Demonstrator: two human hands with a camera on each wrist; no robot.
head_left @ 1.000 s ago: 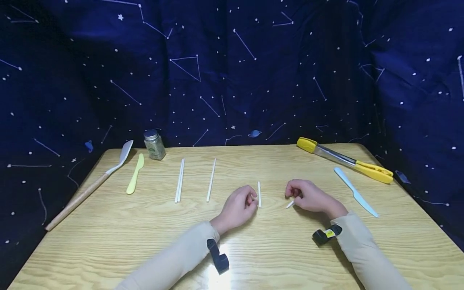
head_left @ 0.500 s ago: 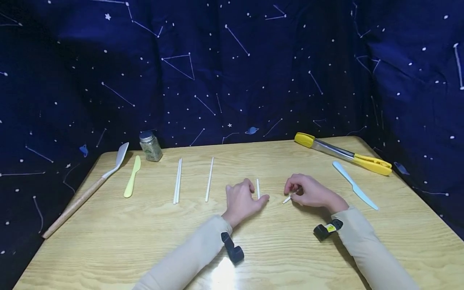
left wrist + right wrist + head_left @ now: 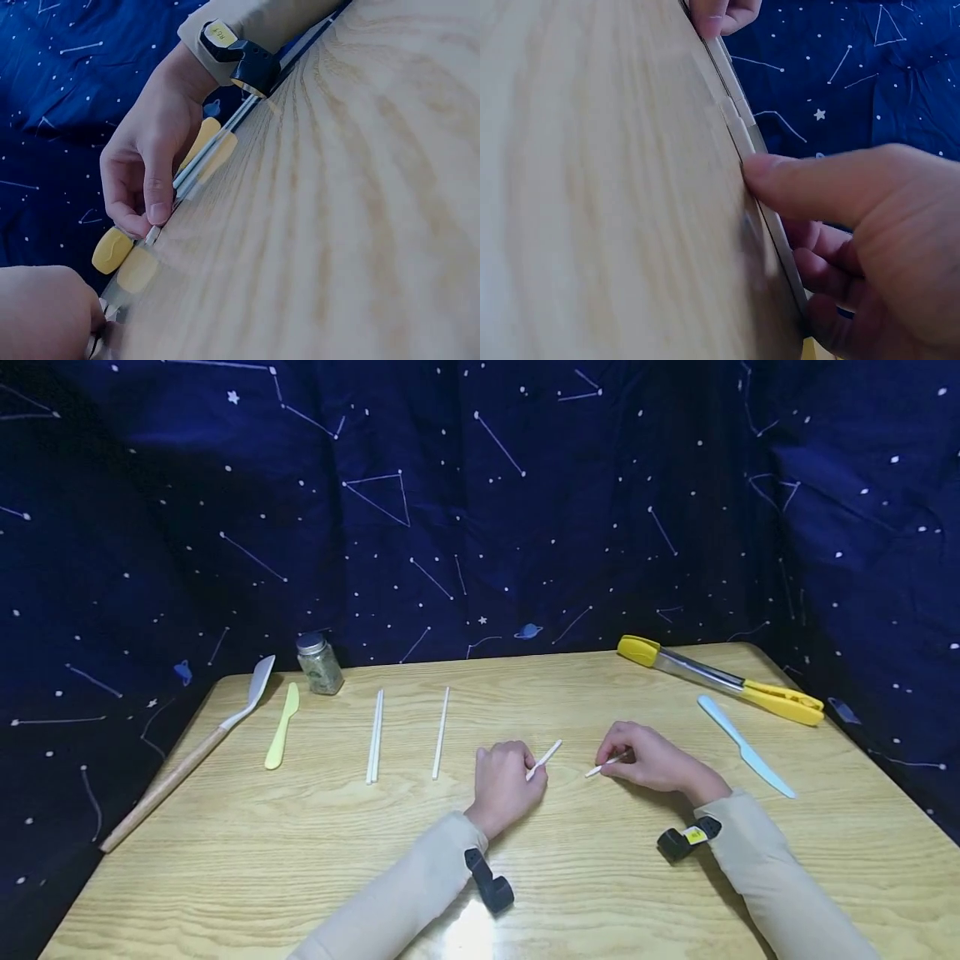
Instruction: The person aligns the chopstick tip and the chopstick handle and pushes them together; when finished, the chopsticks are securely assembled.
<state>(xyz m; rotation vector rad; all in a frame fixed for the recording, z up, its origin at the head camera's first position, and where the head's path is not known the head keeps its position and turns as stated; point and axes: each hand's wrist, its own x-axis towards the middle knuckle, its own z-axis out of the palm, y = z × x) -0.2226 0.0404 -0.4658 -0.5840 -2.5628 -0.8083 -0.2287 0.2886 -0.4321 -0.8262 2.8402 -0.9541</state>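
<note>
In the head view my left hand (image 3: 501,787) pinches a thin white chopstick (image 3: 546,757) between thumb and fingers. It slants up to the right from the fingertips. Opposite, my right hand (image 3: 652,760) pinches another white chopstick (image 3: 596,771), its short free end pointing left and down toward the tabletop (image 3: 570,860). Most of that one is covered by the fingers. The right wrist view shows the thumb (image 3: 817,180) laid along a chopstick low by the table surface. In the left wrist view, the left hand (image 3: 45,311) fills the lower corner and conceals its own grip.
Left of the hands lie one chopstick (image 3: 441,733) and a pair side by side (image 3: 375,737). Beyond them are a yellow knife (image 3: 281,727), a spice jar (image 3: 320,667) and a wooden-handled spatula (image 3: 180,768). On the right are a blue knife (image 3: 742,747) and yellow-ended tongs (image 3: 712,678).
My left hand has moved slightly right, opened its thumb over the chopstick, then pinched it. That chopstick has turned from near upright to slanting. My right hand keeps its pinch, its chopstick shifted slightly.
</note>
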